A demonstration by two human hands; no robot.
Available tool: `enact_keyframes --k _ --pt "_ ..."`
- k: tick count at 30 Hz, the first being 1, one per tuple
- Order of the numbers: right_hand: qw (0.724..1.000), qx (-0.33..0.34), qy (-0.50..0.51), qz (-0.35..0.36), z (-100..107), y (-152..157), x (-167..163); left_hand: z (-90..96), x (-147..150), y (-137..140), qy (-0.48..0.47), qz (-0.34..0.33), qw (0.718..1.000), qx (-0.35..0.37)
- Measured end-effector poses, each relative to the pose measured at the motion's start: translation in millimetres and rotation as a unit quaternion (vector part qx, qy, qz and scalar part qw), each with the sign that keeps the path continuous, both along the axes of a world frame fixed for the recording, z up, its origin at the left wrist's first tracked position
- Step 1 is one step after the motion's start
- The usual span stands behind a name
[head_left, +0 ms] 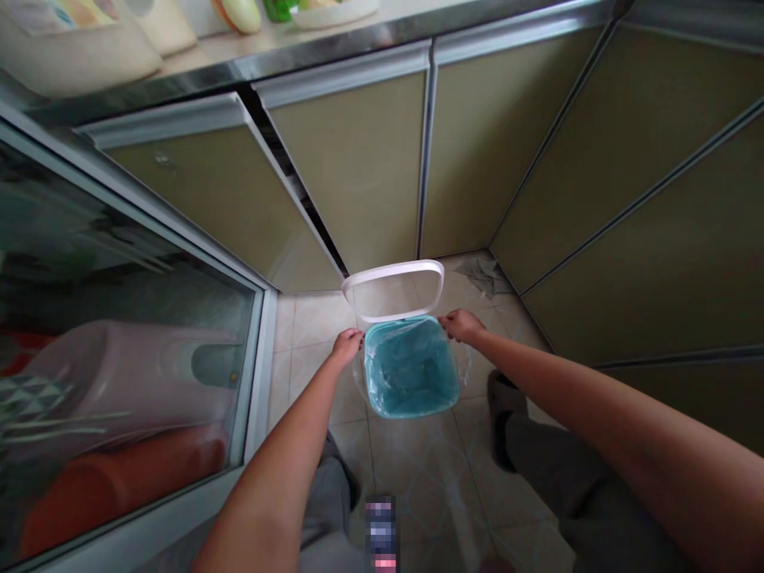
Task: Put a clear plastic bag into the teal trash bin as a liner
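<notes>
A teal trash bin point(411, 410) stands on the tiled floor, lined with a clear plastic bag point(411, 362). Bits of the bag hang over the rim on both sides. Behind the opening, a white ring frame point(430, 269) is tilted up. My left hand point(348, 347) is closed at the bin's left rim, its fingers pinching the bag's edge. At the back right corner, my right hand point(461, 325) also pinches the bag's edge. The fingertips of both hands are small and partly hidden.
Beige cabinet doors point(352, 159) rise behind the bin, below a counter with a metal edge point(334, 48). A grey cloth point(482, 274) lies in the corner. On the left is a framed glass door point(254, 382). My feet stand on either side of the bin.
</notes>
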State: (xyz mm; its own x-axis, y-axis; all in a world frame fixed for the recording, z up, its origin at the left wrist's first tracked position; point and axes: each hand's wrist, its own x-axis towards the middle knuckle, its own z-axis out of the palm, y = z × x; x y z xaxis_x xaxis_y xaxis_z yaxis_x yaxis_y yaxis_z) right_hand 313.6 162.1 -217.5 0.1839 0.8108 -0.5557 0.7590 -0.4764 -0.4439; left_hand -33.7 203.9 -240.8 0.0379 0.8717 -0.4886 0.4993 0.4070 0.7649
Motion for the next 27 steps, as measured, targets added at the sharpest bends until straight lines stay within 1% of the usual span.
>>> enact_keyframes --k 2,4,7,9,11,13,16,19,23,27 --pt "0.999 0.03 -0.017 0.01 -8.4 5.0 1.9 2.1 -2.9 -0.4 -0.041 0.004 0.999 -0.035" --pt "0.998 0.053 -0.032 0.018 -12.1 8.4 2.9 7.2 -8.7 -2.2 -0.056 -0.026 0.997 -0.052" --pt "0.997 0.073 -0.023 0.021 -11.3 10.6 2.9 16.0 -19.3 -5.8 -0.051 -0.094 0.994 -0.029" --pt "0.995 0.098 -0.003 0.012 -9.6 10.2 2.0 19.8 -25.3 -7.6 -0.06 -0.106 0.992 -0.016" --pt "0.992 0.124 0.014 0.002 -9.5 8.8 0.5 20.5 -29.2 -8.3 -0.08 -0.083 0.993 -0.016" --pt "0.99 0.138 0.025 -0.003 -11.4 7.3 -0.9 18.0 -30.6 -8.1 -0.102 -0.039 0.994 -0.022" --pt "0.99 0.139 0.03 -0.008 -15.9 6.2 -2.2 10.1 -27.9 -6.8 -0.134 0.03 0.99 -0.043" --pt "0.992 0.12 0.039 -0.026 -19.0 7.7 -2.8 0.1 -20.8 -4.3 -0.147 0.071 0.984 -0.072" --pt "0.991 0.083 0.066 -0.078 -22.5 12.9 -5.5 -15.2 -12.0 1.6 -0.134 0.102 0.983 -0.076" --pt "0.988 0.06 0.076 -0.117 -28.4 16.3 -10.7 -31.3 -9.6 6.8 -0.118 0.096 0.986 -0.072"
